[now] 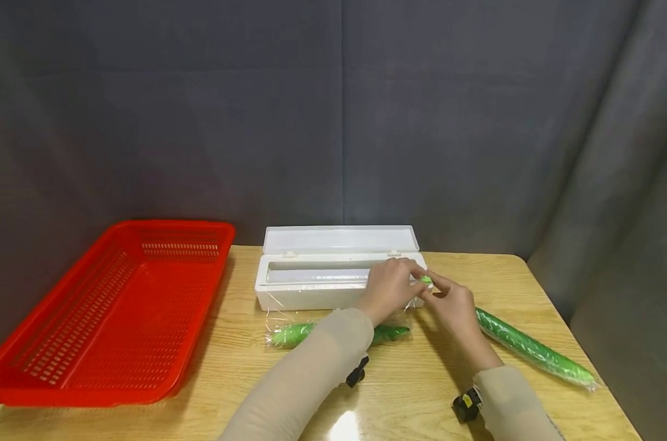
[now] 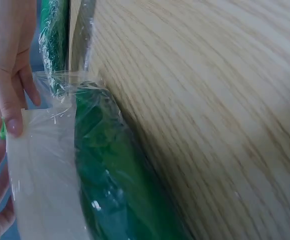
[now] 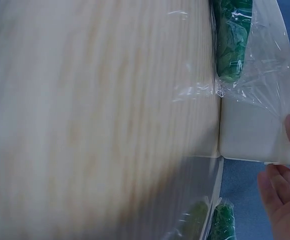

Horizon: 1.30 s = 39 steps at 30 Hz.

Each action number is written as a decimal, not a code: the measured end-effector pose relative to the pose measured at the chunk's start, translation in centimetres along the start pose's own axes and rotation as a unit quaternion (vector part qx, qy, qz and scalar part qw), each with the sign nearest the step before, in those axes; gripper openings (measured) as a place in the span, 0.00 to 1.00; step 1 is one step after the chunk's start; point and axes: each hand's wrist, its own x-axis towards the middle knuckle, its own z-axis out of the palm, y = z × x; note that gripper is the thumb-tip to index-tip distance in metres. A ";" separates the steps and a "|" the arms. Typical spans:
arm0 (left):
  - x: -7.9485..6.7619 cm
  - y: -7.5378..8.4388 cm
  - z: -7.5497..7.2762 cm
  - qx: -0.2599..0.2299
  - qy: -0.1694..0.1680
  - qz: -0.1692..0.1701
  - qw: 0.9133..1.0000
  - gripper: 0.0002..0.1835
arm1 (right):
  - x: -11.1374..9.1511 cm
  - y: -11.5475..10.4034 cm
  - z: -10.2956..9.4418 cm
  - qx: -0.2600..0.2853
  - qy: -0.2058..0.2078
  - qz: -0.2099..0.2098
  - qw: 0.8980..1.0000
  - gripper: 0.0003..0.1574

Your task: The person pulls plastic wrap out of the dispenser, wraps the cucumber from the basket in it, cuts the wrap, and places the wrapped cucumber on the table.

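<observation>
A white cling film dispenser (image 1: 294, 300) stands at the back of the table, its lid (image 1: 341, 239) raised and a film roll (image 1: 316, 275) inside. My left hand (image 1: 391, 285) reaches to its right end and pinches the small green slide cutter (image 1: 426, 280). There my right hand (image 1: 453, 306) grips the box's end corner, thumb and finger close to the cutter. Clear film hangs over the dispenser's front onto a cucumber (image 2: 115, 165) lying before it. My left forearm hides the cucumber's middle in the head view. Another cucumber (image 1: 531, 349), wrapped in film, lies right of my right hand.
A large red plastic basket (image 1: 184, 355) takes up the left side of the wooden table (image 1: 416, 392). Grey curtain (image 1: 289, 122) hangs right behind the table and along its right side. A camera is strapped at each wrist.
</observation>
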 end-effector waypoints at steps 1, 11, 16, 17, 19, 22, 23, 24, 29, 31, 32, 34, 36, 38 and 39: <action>0.1 0.0 0.1 0.001 0.004 -0.001 1.000 0.13 | 0.0 0.0 0.0 0.000 0.001 -0.001 1.000 0.29; 0.4 -0.3 0.3 0.002 0.001 0.005 1.000 0.10 | 0.0 -0.1 0.0 0.015 0.000 -0.007 1.000 0.31; 0.2 -0.6 0.0 0.004 0.003 0.011 1.000 0.08 | 0.1 0.0 0.0 0.026 0.000 -0.006 1.000 0.32; 0.2 -0.6 0.0 0.006 0.003 0.012 1.000 0.08 | 0.1 0.1 0.0 0.027 -0.001 -0.005 1.000 0.32; 0.1 -0.7 -0.1 0.009 0.002 0.012 1.000 0.09 | 0.1 0.1 0.0 0.029 -0.003 -0.004 1.000 0.32; 0.1 -0.8 -0.3 0.007 -0.001 0.010 1.000 0.09 | 0.1 0.1 0.0 0.035 -0.006 -0.004 0.999 0.33; 0.0 -0.8 -0.3 0.008 -0.001 0.011 1.000 0.08 | 0.1 0.1 0.1 0.036 -0.006 -0.003 0.999 0.33; 0.0 -0.9 -0.4 0.009 -0.002 0.013 1.000 0.08 | 0.1 0.1 0.1 0.038 -0.006 -0.003 0.999 0.33; 0.0 -1.1 -0.5 0.019 0.000 0.027 0.999 0.08 | 0.0 0.1 0.1 0.050 -0.005 -0.002 0.999 0.33; 0.1 -1.2 -0.5 0.020 0.000 0.030 0.999 0.08 | 0.0 0.0 0.1 0.054 -0.006 -0.004 0.999 0.33; 0.2 -1.2 -0.6 0.021 0.000 0.030 0.999 0.08 | 0.0 0.1 0.1 0.055 -0.006 -0.005 0.998 0.33; 0.3 -1.2 -0.6 0.023 -0.002 0.030 0.999 0.08 | 0.0 0.1 0.1 0.049 -0.003 -0.006 0.999 0.32; 0.3 -1.2 -0.7 0.025 -0.004 0.027 0.999 0.08 | 0.1 0.1 0.1 0.042 0.001 -0.009 0.999 0.32; 0.4 -1.2 -0.7 0.029 -0.007 0.025 0.999 0.08 | 0.1 0.2 0.2 0.035 0.003 -0.007 0.999 0.32; 0.4 -1.2 -0.7 0.031 -0.010 0.025 0.999 0.08 | 0.1 0.2 0.2 0.033 0.004 -0.006 0.999 0.32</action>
